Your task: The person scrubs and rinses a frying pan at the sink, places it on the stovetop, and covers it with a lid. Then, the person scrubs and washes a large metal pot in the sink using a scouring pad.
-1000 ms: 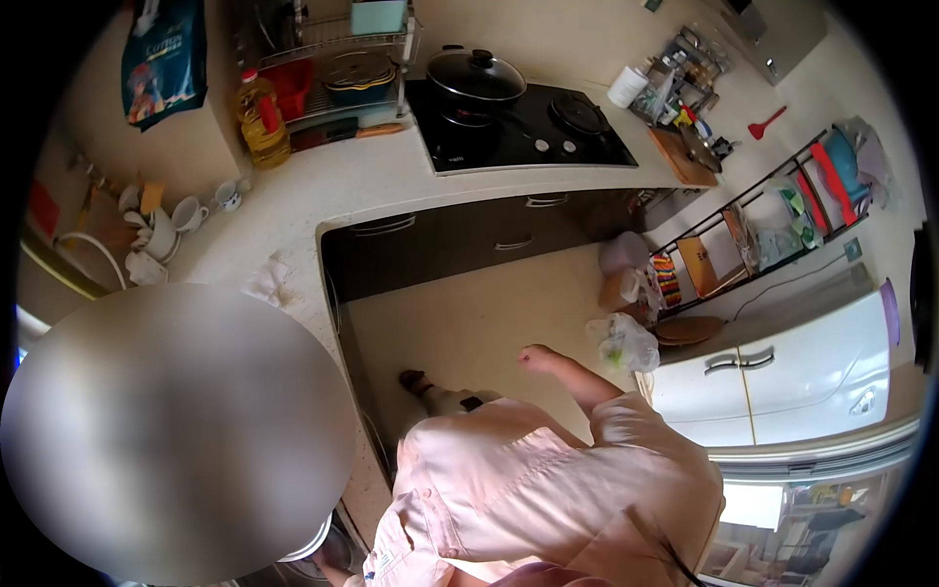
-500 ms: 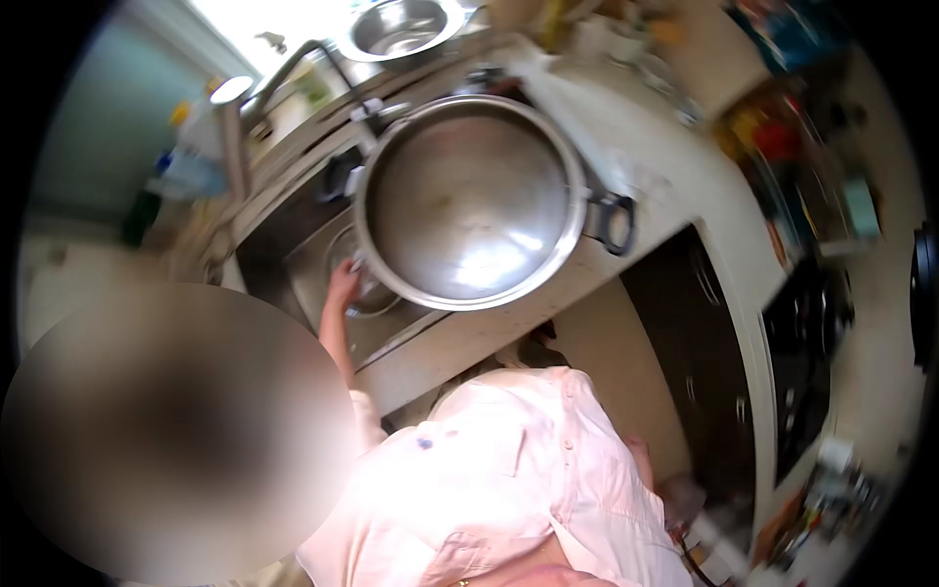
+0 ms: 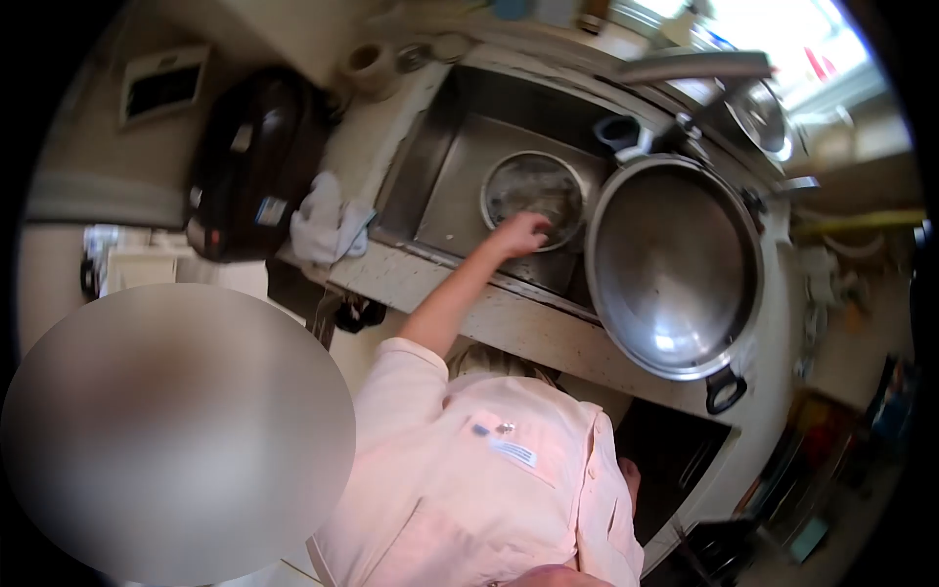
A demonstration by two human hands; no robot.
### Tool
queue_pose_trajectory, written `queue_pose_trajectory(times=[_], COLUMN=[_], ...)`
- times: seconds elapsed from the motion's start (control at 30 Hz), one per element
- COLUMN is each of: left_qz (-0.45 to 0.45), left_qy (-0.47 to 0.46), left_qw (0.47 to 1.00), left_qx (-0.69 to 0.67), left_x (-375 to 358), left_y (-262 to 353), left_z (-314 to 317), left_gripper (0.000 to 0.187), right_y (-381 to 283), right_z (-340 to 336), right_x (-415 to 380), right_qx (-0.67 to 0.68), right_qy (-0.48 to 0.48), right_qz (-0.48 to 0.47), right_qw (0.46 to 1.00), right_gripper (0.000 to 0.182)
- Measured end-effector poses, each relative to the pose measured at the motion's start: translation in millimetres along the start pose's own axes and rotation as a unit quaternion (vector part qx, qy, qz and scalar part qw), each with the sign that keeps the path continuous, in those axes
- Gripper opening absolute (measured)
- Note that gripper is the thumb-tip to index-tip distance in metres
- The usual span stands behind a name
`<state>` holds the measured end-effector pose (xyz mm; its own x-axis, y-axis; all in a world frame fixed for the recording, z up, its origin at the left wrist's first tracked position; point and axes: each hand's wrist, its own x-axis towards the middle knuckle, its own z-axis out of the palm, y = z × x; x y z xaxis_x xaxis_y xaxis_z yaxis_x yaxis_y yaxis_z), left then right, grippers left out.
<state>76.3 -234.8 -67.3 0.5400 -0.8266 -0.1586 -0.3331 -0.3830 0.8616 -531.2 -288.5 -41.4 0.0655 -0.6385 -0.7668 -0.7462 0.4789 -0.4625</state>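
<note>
My left hand reaches down into the steel sink, its fingers curled over the near rim of a round metal bowl. The bowl sits in the basin, and its inside looks dark and wet. Whatever lies between those fingers is too small to make out. A large steel wok with a black loop handle rests over the right part of the sink and the counter. Of my right hand, only a little skin shows beside the pink shirt, low and away from the counter; its fingers are hidden.
A faucet reaches across behind the wok. Left of the sink, a crumpled cloth lies near a dark rounded appliance. A small metal basin stands by the window. Clutter lines the right-hand side.
The view has swung left, so the wok and sink now appear farther right and more of the sink shows. My left hand stays by the round bowl.
</note>
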Motion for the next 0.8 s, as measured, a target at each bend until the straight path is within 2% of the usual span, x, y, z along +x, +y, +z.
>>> queue_pose_trajectory(times=[0.07, 0.2, 0.23, 0.27, 0.33, 0.4, 0.5, 0.57, 0.63, 0.7, 0.8], left_qz=[-0.009, -0.044, -0.058, -0.067, -0.080, -0.129, -0.147, -0.040, 0.045, 0.011, 0.037], left_qy=[0.016, 0.119, 0.146, 0.166, 0.184, 0.194, 0.115, 0.070, -0.017, -0.151, -0.149], left_qw=[0.997, 0.992, 0.987, 0.984, 0.978, 0.970, 0.981, 0.996, 0.988, 0.943, 0.890], left_qx=[0.072, 0.026, 0.022, 0.014, 0.058, 0.067, 0.051, 0.041, 0.144, 0.295, 0.429], left_x=[-26.7, -67.3, -75.5, -82.2, -94.7, -104.8, -96.4, -68.7, -33.8, -3.9, 37.6], left_y=[30.7, 30.1, 23.3, 17.9, 6.3, 4.0, 19.2, 12.6, 8.2, 13.8, -43.4], left_z=[-19.7, -42.7, -49.7, -53.9, -70.5, -82.9, -90.5, -62.0, -25.3, 4.2, 59.9], left_gripper=[0.033, 0.030, 0.030, 0.029, 0.029, 0.029, 0.028, 0.028, 0.029, 0.023, 0.018], right_y=[-12.0, 14.5, 11.0, 11.3, -74.1, -98.3, -142.7, -162.3, -169.8, -171.6, -164.9], right_z=[-7.7, -44.0, -51.5, -66.4, -45.5, -46.9, -44.0, -42.3, -42.5, -41.4, -43.4], right_x=[15.1, 77.9, 86.9, 88.9, 55.2, 54.4, 41.2, 34.6, 33.1, 34.5, 27.7], right_qx=[-0.009, 0.122, 0.125, 0.060, -0.072, -0.005, -0.003, -0.022, -0.029, -0.022, 0.031], right_qy=[-0.020, -0.080, -0.126, -0.097, -0.035, -0.004, 0.026, 0.040, 0.049, 0.058, 0.065], right_qz=[0.002, 0.047, 0.039, 0.033, 0.024, 0.021, 0.023, 0.006, -0.002, -0.001, -0.006], right_qw=[1.000, 0.988, 0.983, 0.993, 0.996, 1.000, 0.999, 0.999, 0.998, 0.998, 0.997], right_gripper=[0.026, 0.026, 0.030, 0.031, 0.033, 0.035, 0.038, 0.040, 0.042, 0.043, 0.043])
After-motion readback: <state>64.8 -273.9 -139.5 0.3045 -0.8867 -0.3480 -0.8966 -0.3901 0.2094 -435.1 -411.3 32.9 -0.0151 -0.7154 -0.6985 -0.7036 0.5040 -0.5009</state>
